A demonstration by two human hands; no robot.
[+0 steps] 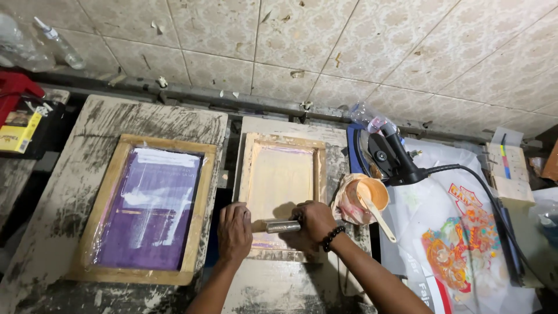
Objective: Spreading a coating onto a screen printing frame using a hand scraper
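Note:
A small wooden screen-printing frame (250,168) with a pale mesh lies on a paint-stained board in the middle. My right hand (314,224) grips a squeegee with a metal handle (283,226) laid across the near part of the mesh; a dark bead bracelet is on that wrist. My left hand (234,231) presses flat on the frame's near left corner, beside the squeegee's end. To the right of the frame stands a plastic-wrapped orange cup of pale ink (372,193) with a white spoon (381,218) in it.
A larger wooden frame with purple mesh (148,206) lies on the left board. A black heat gun (392,154) with a cable rests at the right, over white plastic sheets with a colourful print (453,250). Tiled wall behind; a yellow box (20,131) at far left.

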